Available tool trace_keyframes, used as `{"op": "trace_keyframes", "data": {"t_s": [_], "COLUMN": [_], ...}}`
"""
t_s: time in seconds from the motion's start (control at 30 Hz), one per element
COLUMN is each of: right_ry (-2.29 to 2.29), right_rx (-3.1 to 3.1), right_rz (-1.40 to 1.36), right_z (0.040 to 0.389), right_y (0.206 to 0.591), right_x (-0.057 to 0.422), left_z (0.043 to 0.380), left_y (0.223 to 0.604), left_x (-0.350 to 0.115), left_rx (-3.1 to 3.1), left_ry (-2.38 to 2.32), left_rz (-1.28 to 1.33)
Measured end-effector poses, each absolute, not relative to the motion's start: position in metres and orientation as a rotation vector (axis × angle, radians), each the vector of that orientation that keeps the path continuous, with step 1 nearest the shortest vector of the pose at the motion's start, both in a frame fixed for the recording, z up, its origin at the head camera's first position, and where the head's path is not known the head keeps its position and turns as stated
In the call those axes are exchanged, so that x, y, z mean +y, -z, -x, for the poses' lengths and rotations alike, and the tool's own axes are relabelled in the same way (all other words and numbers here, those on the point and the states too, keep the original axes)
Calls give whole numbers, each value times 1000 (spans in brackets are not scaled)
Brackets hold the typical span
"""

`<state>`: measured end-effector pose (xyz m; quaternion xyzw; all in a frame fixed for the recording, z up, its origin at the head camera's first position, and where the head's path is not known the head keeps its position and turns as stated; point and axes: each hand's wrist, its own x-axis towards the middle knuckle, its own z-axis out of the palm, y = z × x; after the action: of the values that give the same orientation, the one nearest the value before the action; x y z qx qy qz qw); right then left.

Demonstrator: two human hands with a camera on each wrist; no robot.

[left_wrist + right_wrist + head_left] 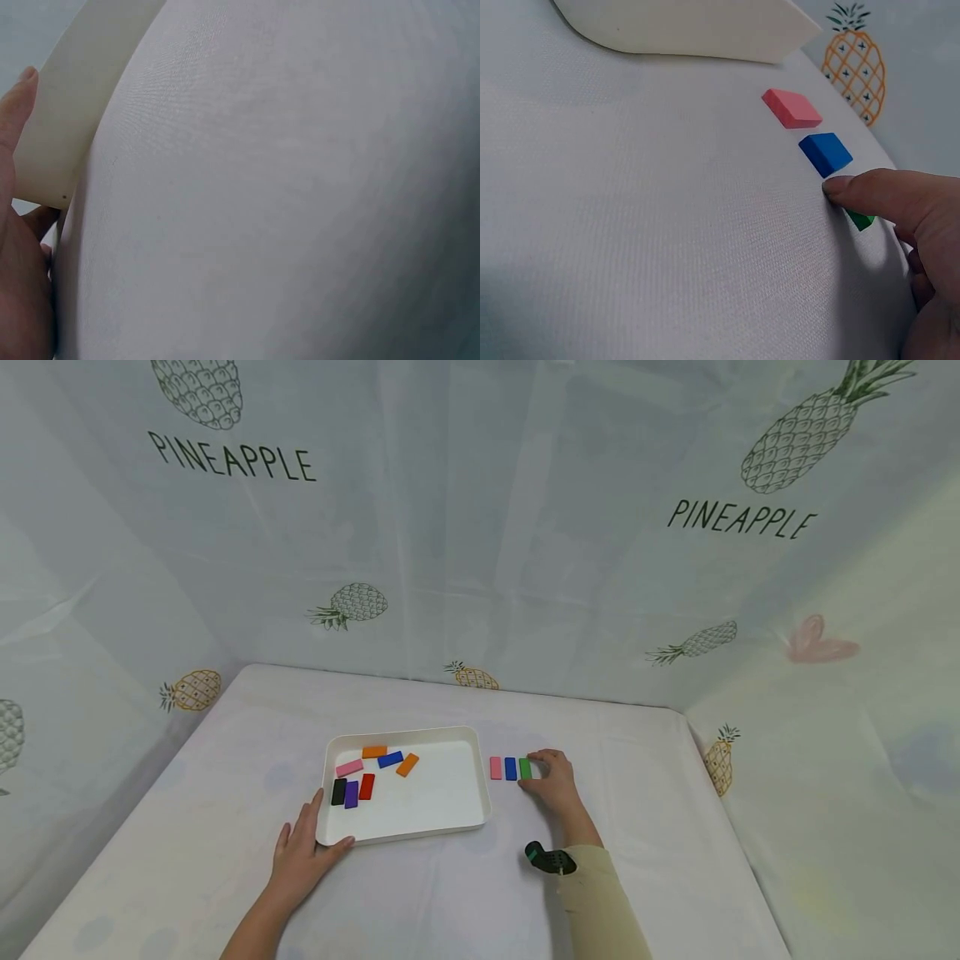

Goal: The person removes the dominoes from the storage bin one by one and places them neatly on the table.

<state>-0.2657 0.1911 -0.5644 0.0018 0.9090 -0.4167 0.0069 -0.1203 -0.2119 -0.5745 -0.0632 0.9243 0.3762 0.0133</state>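
Note:
My left hand (300,860) is at the near left corner of a white tray (442,793), its fingers against the left side and the thumb along the front wall. That thumb also shows beside the tray wall (82,90) in the left wrist view. To the right of the tray, my right hand (557,783) pinches a small green rectangular block (525,768) between thumb and index finger. In the right wrist view the thumb partly hides the green block (861,220). Left of it, a blue block (511,768) and a pink block (495,767) lie in the same row.
In the tray lie more blocks: black (339,792), purple (351,794), red (367,787), pink (349,768), blue (390,759) and two orange ones, including one (407,765) furthest right. A pineapple-print cloth (480,568) hangs behind the white-covered table (420,902).

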Motion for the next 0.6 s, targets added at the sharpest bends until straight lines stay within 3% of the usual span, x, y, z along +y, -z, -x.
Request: {"op": "trace_keyframes", "data": {"t_s": [0.27,0.6], "right_ry": [1337,1813], "right_rx": [2845,2753], "right_rz": [11,-184], "right_z": [265,238], "right_y": [565,557], "right_x": [192,172], "left_z": [121,120], "left_y": [576,576], "left_x": [-212,-213], "left_rx": [2881,2877], "left_ry": [-1180,-1174], "left_rz": [195,183]}}
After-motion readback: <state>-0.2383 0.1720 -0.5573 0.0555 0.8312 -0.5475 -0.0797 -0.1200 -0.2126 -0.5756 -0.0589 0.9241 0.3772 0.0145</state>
